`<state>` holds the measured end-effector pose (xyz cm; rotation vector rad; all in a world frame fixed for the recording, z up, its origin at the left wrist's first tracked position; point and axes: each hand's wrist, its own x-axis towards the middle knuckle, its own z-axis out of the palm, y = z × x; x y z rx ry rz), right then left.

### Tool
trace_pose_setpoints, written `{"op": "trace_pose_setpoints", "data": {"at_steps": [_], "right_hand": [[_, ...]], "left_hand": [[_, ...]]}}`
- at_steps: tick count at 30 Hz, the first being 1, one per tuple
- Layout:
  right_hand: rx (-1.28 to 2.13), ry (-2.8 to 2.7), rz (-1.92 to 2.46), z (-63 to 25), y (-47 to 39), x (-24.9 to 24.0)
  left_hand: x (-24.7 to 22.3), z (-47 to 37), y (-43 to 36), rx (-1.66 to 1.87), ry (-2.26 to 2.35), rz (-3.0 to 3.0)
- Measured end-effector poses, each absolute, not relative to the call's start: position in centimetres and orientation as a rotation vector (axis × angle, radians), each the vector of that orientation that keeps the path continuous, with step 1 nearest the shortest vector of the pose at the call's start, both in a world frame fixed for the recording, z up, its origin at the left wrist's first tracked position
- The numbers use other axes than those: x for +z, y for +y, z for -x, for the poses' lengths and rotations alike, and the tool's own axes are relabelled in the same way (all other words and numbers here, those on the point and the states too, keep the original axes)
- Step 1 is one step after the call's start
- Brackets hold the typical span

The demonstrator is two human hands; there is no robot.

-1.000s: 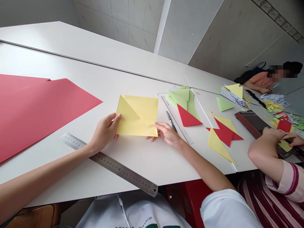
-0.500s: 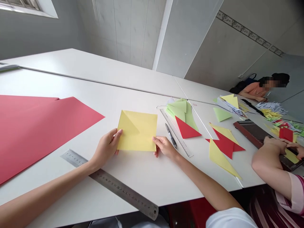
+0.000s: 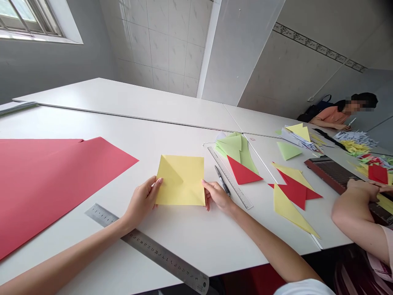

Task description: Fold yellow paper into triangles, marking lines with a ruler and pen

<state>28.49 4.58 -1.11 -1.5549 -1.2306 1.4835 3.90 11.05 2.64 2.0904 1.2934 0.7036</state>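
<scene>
A square sheet of yellow paper with faint diagonal creases is held up just above the white table. My left hand pinches its left edge, thumb on the front and fingers behind. On the opposite edge, my right hand grips the paper between thumb and fingers. Under my left wrist lies a steel ruler, its near end jutting past the table edge. Close to my right hand are a black pen and a clear plastic ruler.
Large red sheets cover the table's left. Folded green papers, a red triangle and yellow pieces lie rightward. A co-worker's arm rests over a paper trimmer. Another person sits behind paper strips.
The camera view has tilted up slightly, so the table things appear lower. Both hands still hold the yellow paper at its sides, with little change in grip.
</scene>
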Motion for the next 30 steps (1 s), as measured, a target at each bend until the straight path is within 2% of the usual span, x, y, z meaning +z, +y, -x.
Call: {"op": "trace_pose_setpoints", "data": {"at_steps": [4, 7, 11, 16, 23, 30], "right_hand": [[1.381, -1.291, 1.691, -28.4, 4.4, -1.0], [1.321, -1.379, 1.766, -28.6, 4.3, -0.7], [1.17, -1.524, 1.861, -28.7, 4.3, 0.0], [0.728, -1.651, 1.973, -28.7, 3.4, 0.8], [0.281, -1.714, 1.941, -27.3, -1.2, -0.2], [0.089, -1.775, 1.905, -24.9, -5.3, -1.1]], "left_hand": [[1.6, -3.8, 11.4, 0.719, 1.313, -2.366], [1.3, -4.1, 11.8, 0.693, 1.159, -2.615], [1.6, -5.3, 13.1, 0.335, 0.558, -2.863], [1.7, -6.9, 15.7, 0.085, 0.291, -2.896], [-0.3, -7.2, 16.1, 0.183, 0.244, -2.9], [-1.2, -7.0, 15.9, 0.311, 0.241, -2.921]]}}
